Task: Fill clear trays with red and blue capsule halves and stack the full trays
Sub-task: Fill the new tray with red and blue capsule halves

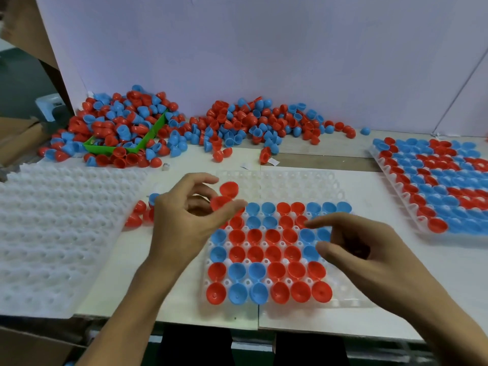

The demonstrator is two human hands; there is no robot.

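A clear tray [295,180] lies in front of me, its near rows filled with red and blue capsule halves [274,254] and its far rows bare. My left hand [184,217] hovers over the tray's left edge and pinches two red halves [224,196] between thumb and fingers. My right hand [351,247] hangs over the tray's right side with loosely bent fingers, holding nothing, its forefinger tip close to a red half. A big heap of loose red and blue halves [163,128] lies along the back wall.
A stack of clear bare trays [58,233] sits at the left. A full tray [435,186] lies at the right edge. A green bin [148,136] is buried in the heap. A few loose halves [140,212] lie by my left hand. The table's front edge runs near me.
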